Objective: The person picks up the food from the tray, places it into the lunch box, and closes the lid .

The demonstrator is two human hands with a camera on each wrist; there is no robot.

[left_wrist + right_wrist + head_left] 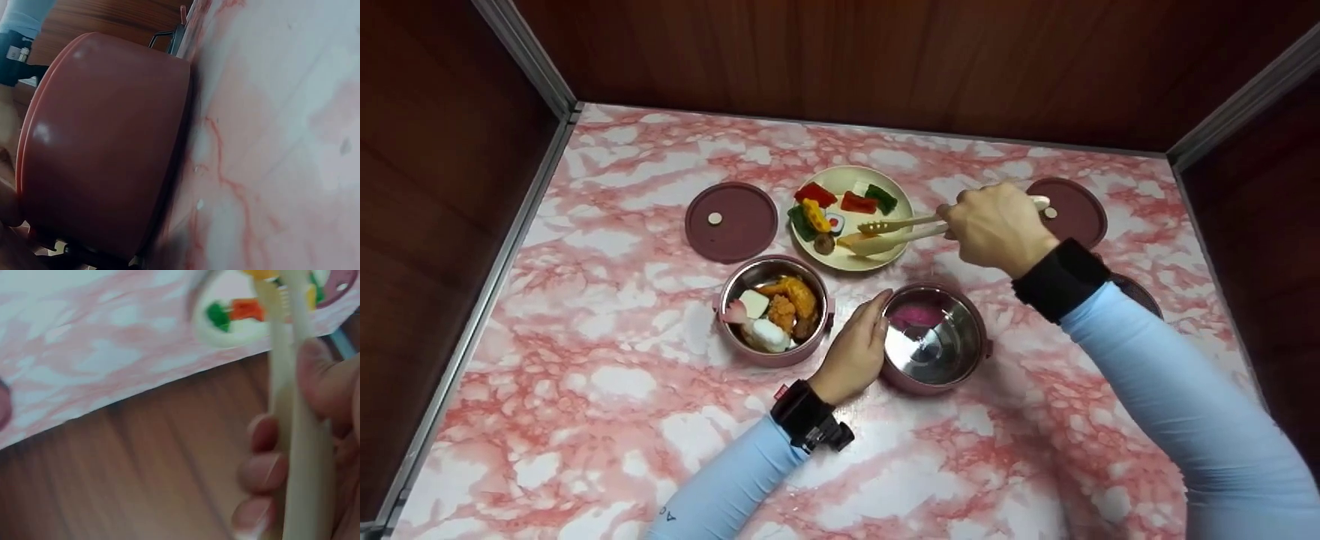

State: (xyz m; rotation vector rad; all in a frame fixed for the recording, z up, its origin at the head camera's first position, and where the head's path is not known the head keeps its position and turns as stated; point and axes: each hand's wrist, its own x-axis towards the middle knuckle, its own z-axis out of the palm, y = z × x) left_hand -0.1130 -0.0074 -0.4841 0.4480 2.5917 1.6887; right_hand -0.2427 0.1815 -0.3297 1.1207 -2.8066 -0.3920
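My right hand [994, 225] grips a pair of cream tongs [308, 455]. Their tips reach over the cream plate [851, 180], around an orange-yellow piece of toy food [849, 239]. Also on the plate are red pieces [859, 202], green pieces [881, 198], a yellow piece [815, 215], a sushi roll [835, 223] and a small brown piece [824, 243]. With extended fingers, my left hand [855, 352] rests against the left side of a dusty-pink metal-lined pot [928, 388]. Inside that pot lies a magenta piece [916, 315].
Left of my left hand stands a matching pot [775, 360] with several toy foods, including fried chicken [781, 311]. Round maroon lids lie at the back left [742, 225] and back right [1080, 214]. Another dark round thing [1136, 292] is partly hidden by the right arm. Brown walls enclose the table.
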